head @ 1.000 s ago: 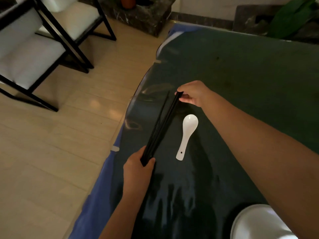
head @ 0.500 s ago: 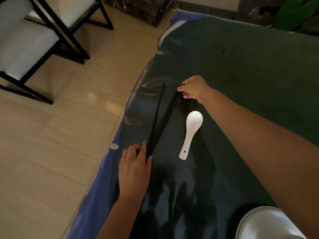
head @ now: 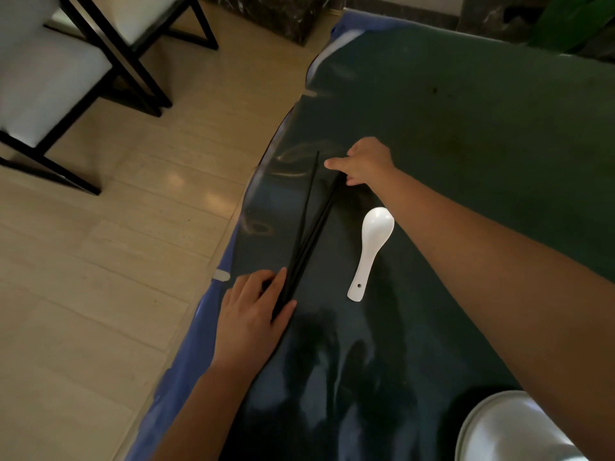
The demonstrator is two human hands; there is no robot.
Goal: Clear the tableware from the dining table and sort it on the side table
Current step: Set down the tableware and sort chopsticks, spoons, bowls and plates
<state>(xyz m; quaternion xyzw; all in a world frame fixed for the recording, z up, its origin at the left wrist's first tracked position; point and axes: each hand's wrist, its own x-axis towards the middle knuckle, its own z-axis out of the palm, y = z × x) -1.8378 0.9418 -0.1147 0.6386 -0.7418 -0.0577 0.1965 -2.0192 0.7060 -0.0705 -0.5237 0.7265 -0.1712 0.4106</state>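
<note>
Several black chopsticks point(head: 309, 227) lie on the dark green glossy table point(head: 466, 128) near its left edge, fanned apart at the far end. My left hand point(head: 249, 321) lies flat over their near ends, fingers extended, the sticks running out between thumb and forefinger. My right hand point(head: 366, 161) is at their far ends, thumb spread out to the left, fingertips touching the tips of two sticks. A white ceramic spoon point(head: 369, 247) lies just right of the chopsticks, bowl end away from me, under my right forearm's near side.
A white dish point(head: 512, 430) shows at the bottom right corner. A blue cloth edge point(head: 186, 354) hangs off the table's left side. Black-framed chairs with white seats point(head: 50, 81) stand on the tiled floor at left. A dark stone block point(head: 276, 11) and a green plant point(head: 572, 21) sit beyond.
The chopsticks, held up between both hands a second ago, now lie on the table. My left hand has flattened over their near ends and my right thumb has come off them.
</note>
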